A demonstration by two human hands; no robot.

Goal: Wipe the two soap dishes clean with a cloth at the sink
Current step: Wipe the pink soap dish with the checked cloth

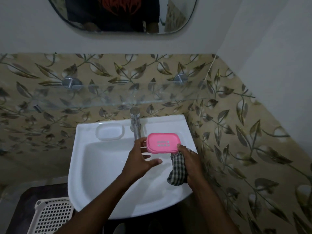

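Observation:
A pink soap dish (162, 142) is held over the right side of the white sink (101, 174), just below the tap. My right hand (189, 159) grips its right end with the thumb on the rim and also holds a checked cloth (177, 169), which hangs down below the palm. My left hand (141, 157) touches the dish's left end with its fingers spread apart. A second, white soap dish (109, 132) lies on the sink's back ledge, left of the tap.
A chrome tap (135, 123) stands at the middle of the sink's back edge. A glass shelf (84, 97) juts out above it, under a mirror (121, 14). A white perforated basket (52, 215) stands low on the left. Tiled walls close in on the right.

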